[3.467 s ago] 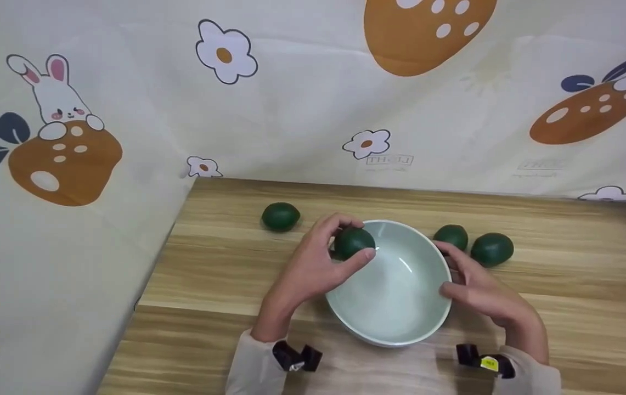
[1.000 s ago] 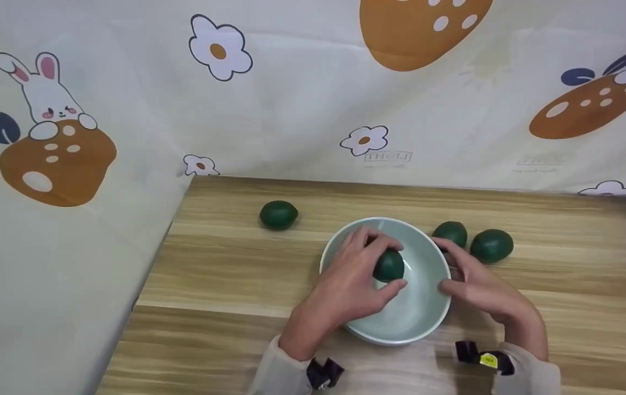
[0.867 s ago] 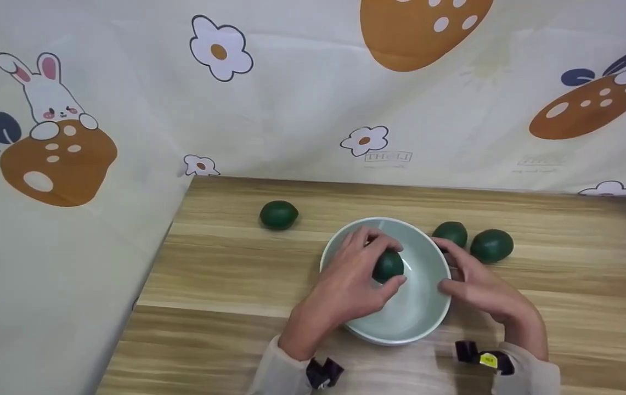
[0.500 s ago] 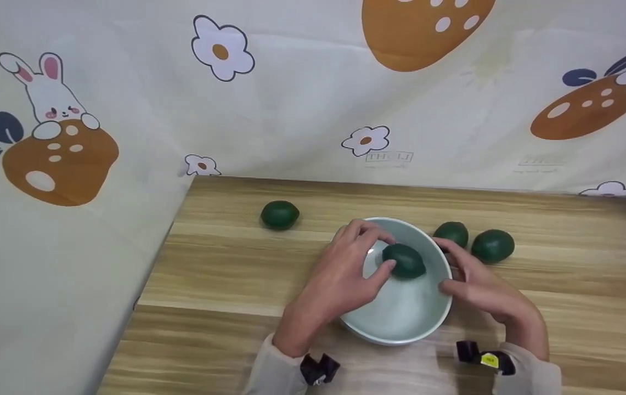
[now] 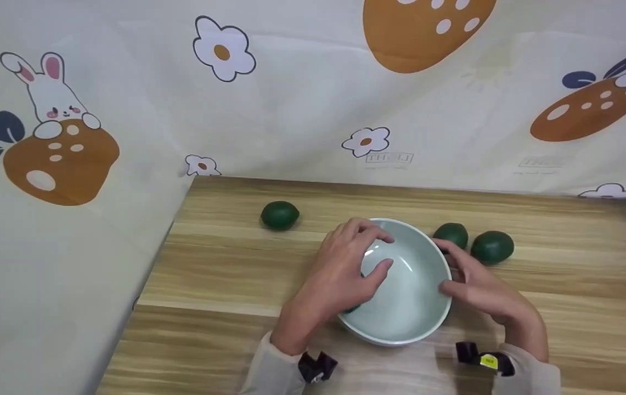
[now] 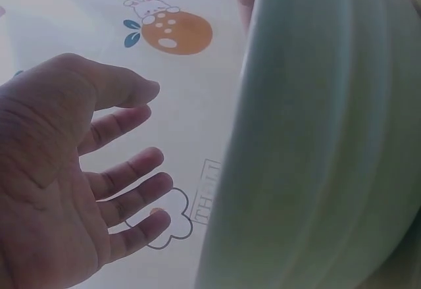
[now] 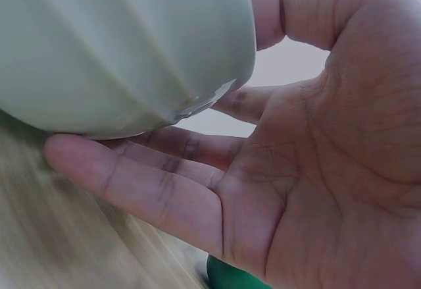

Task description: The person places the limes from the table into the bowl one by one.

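Your left hand [image 5: 340, 271] hovers, released, over the pale bowl [image 5: 409, 299], partly hiding a dark green fruit [image 5: 352, 309] inside — your right hand [image 5: 477, 282] grips the bowl's side.

Open way into the bowl [image 5: 403, 307] between the hands [image 5: 340, 269] — two green fruits [image 5: 492, 247], obstacles on the right

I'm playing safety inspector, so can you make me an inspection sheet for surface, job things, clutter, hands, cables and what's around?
Surface: wood-grain tabletop.
Job's things: pale green bowl; dark green lime-like fruit inside, mostly hidden; another fruit left of it; two more fruits to its right.
Clutter: nothing seen.
Hands: left hand over the bowl, holding nothing; right hand holds the bowl's side.
Cables: nothing seen.
Surroundings: pale sheet printed with bunnies and flowers.
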Motion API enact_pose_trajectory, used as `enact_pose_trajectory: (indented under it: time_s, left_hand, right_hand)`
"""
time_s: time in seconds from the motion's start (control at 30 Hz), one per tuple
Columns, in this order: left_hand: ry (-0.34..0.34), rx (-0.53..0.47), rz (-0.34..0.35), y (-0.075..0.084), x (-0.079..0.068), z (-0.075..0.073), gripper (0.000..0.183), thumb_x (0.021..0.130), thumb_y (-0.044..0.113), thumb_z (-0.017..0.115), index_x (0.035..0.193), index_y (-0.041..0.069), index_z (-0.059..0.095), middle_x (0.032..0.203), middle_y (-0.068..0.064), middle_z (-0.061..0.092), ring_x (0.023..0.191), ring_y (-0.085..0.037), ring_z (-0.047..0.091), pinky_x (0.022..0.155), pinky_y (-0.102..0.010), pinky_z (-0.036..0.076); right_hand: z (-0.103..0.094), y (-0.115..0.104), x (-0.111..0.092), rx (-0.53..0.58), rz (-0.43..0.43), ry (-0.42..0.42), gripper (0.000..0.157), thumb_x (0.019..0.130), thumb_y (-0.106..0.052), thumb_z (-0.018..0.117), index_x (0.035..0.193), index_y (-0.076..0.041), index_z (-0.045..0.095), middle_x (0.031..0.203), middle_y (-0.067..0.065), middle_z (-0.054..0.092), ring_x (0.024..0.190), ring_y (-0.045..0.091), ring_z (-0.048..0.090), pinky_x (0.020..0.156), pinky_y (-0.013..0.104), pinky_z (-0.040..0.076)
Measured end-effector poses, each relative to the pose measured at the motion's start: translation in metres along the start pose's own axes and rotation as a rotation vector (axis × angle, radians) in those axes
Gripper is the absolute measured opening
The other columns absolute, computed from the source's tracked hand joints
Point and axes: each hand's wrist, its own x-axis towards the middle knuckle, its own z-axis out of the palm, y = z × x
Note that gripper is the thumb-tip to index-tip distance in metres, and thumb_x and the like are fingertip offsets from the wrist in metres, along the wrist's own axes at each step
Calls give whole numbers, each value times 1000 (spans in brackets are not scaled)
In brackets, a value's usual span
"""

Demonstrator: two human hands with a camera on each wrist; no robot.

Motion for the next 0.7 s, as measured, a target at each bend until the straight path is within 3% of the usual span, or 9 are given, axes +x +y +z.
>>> enact_pose_trajectory:
  time_s: [0.3,0.5,0.7]
  left_hand:
    - [35,108,-43,-9,4,-3,33,101,36,70,132,26,68,139,1,61,134,-20,55,121,-46,43]
    - [42,118,-70,-13,7,-7,33,101,36,70,133,28,68,140,1,61,135,-21,54,122,-48,42]
    - [71,132,-78,-24,10,-13,31,100,33,70,131,25,68,140,-2,62,137,-24,53,122,-50,41]
  right_hand:
    - [1,-1,0,-5,0,4,81,88,1,66,162,-6,32,152,32,48,137,47,55,93,33,58]
    - [0,0,0,-19,11,11,81,89,-1,67,162,-8,33,156,31,46,139,48,54,95,40,59]
    - [1,0,0,-16,15,11,81,89,0,66,162,-9,33,157,29,46,140,48,53,94,37,59]
